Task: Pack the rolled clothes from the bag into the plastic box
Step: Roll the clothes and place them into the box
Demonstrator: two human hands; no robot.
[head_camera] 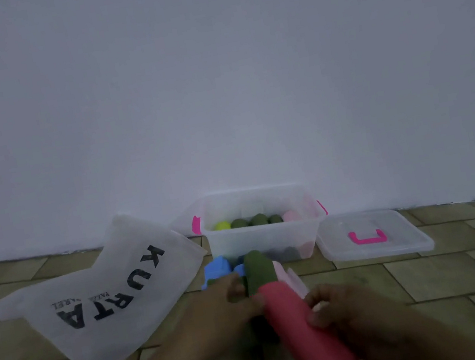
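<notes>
A clear plastic box (259, 241) with pink latches stands by the wall and holds several rolls: yellow, dark green and pale pink. In front of it on the floor lie a dark green roll (258, 268), a blue roll (218, 268) and a pale pink roll (291, 276). A red-pink roll (307, 332) lies lengthwise toward me. My right hand (344, 307) grips its right side. My left hand (226, 305) touches its left side beside the green roll, fingers bent. The white bag (108, 298) printed KURTA lies flat at the left.
The box's clear lid (373, 235) with a pink handle lies on the floor right of the box. Green floor tiles stretch out around everything, and a plain white wall stands right behind the box.
</notes>
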